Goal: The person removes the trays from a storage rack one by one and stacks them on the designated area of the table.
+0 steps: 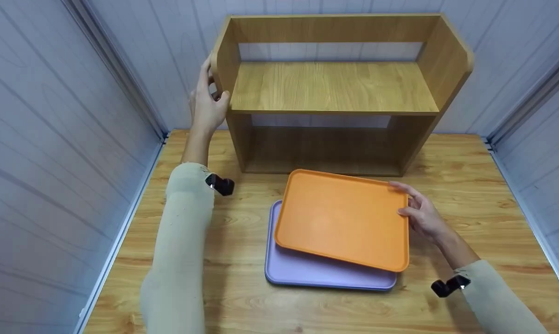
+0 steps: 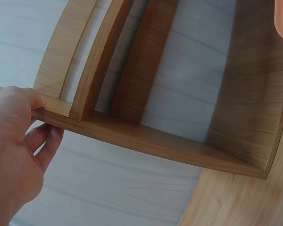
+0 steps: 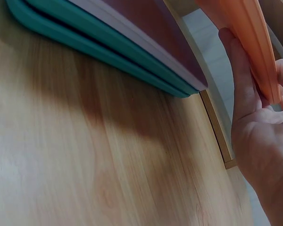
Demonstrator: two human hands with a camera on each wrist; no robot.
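Purple tray (image 1: 307, 271) mostly under orange tray (image 1: 344, 218).

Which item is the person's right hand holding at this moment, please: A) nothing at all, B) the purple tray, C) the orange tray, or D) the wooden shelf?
C: the right hand grips the right edge of the orange tray, which lies tilted over the purple tray, while the left hand holds the wooden shelf.

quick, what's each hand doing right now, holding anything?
Left hand: grips the left side panel of the wooden shelf.
Right hand: holds the right edge of the orange tray.
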